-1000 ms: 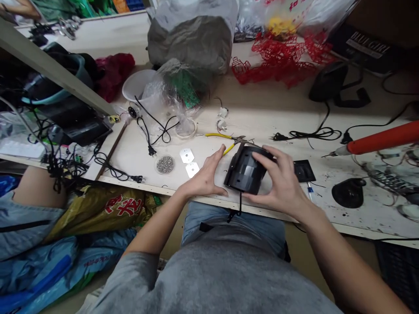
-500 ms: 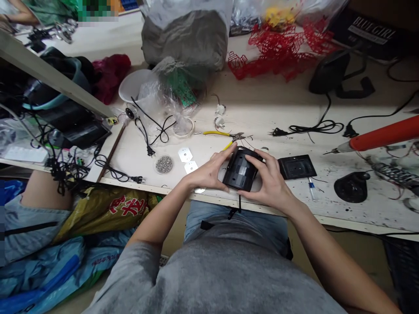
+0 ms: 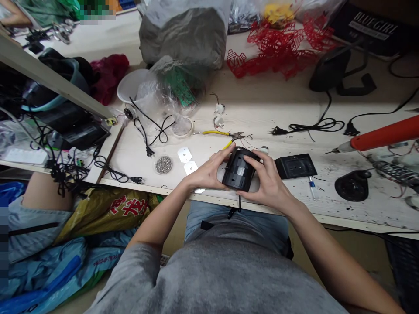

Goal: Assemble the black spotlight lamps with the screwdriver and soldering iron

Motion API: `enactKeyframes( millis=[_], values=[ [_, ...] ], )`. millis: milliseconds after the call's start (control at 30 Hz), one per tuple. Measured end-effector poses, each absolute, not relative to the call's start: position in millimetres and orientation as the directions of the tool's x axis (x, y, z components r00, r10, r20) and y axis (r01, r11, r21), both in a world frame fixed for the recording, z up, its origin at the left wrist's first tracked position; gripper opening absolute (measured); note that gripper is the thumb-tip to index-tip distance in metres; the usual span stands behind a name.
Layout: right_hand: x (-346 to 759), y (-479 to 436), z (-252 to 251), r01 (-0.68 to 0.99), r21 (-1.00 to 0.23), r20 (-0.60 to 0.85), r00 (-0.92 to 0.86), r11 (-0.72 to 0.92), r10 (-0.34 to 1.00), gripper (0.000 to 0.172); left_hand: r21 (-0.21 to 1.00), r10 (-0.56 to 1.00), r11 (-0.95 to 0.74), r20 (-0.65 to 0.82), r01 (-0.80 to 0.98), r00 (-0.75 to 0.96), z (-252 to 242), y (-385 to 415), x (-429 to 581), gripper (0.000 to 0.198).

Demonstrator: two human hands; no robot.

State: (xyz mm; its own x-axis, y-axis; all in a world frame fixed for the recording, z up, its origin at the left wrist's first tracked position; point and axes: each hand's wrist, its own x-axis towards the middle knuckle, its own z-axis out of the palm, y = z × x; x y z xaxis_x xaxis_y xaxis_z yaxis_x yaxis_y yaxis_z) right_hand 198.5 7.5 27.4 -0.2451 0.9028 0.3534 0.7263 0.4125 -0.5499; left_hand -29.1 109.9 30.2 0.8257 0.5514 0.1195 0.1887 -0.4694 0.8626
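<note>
Left hand (image 3: pixel 207 172) and right hand (image 3: pixel 268 179) were wrapped around a black faceted housing (image 3: pixel 238 171), fingers spread, near the workbench's (image 3: pixel 262 102) front edge at lower center. Yellow-handled pliers (image 3: pixel 218 133) lay just above, a black socket panel (image 3: pixel 296 166) just right, and metal plates (image 3: pixel 185 156) just left.

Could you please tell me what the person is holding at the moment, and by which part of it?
A black faceted cylindrical housing, gripped on its opposite sides by the left hand and the right hand, with the fingers reaching toward its top edge.
</note>
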Motion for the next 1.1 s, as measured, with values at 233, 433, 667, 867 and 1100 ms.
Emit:
enactKeyframes(
  millis=[233, 433, 667, 867, 1100],
  values=[
    [199, 11, 24, 0.709, -0.558, 0.35, -0.272, 0.432, 0.896, 0.096, 0.911, 0.577, -0.378, 0.092, 0.166, 0.811, 31, 109, -26, 0.13],
    [197, 13, 17, 0.76, -0.483, 0.365, -0.278, 0.436, 0.889, 0.104, 0.945, 0.604, -0.301, 0.085, 0.128, 0.793, 31, 110, -28, 0.123],
    [188, 18, 21, 0.74, -0.516, 0.295, -0.32, 0.431, 0.901, 0.101, 0.99, 0.7, 0.053, -0.129, 0.129, 0.702, 56, 98, -21, 0.128],
    [178, 24, 43, 0.641, -0.696, 0.239, -0.218, 0.323, 0.946, 0.1, 0.944, 0.895, 0.329, -0.306, -0.016, 0.326, 58, 83, -2, 0.124],
    [143, 2, 53, 0.147, -0.94, -0.299, 0.081, -0.308, 0.951, 0.099, 0.846, 0.925, 0.38, -0.357, -0.375, 0.132, 56, 70, -5, 0.088]
  ],
)
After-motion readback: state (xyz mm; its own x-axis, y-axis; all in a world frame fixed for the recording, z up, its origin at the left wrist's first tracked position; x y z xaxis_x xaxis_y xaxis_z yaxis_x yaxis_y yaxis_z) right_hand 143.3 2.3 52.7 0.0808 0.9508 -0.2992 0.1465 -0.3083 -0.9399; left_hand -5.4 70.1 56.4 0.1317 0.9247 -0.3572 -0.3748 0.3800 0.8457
